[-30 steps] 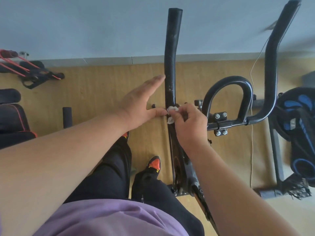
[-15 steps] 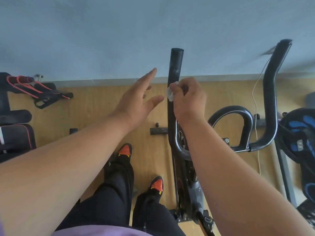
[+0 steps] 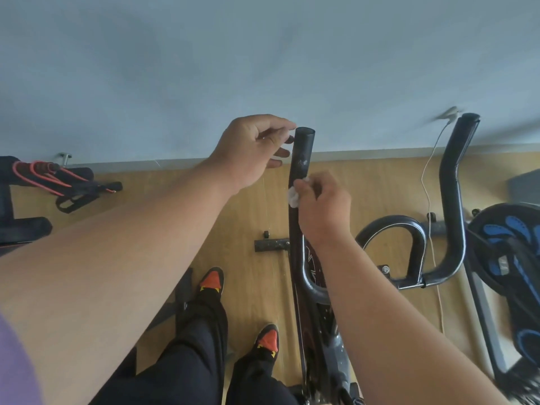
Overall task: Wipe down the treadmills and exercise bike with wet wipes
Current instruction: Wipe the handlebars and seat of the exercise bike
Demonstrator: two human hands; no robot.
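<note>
The exercise bike's black upright handlebar rises in the middle of the view. My right hand pinches a small crumpled white wet wipe and presses it against the bar's left side, a little below the top. My left hand is beside the bar's top end with its fingers loosely curled and the fingertips at the bar. A second black handlebar and a curved loop handle stand further right.
A blue and black machine part fills the right edge, and a thin white cord hangs by the right bar. Red resistance bands and a black bench lie at the left. My orange-tipped shoes stand on the wooden floor.
My right hand carried the wipe from the bar's base up the bar, then slightly back down. My left hand rose from mid-bar to the top end and curled its fingers.
</note>
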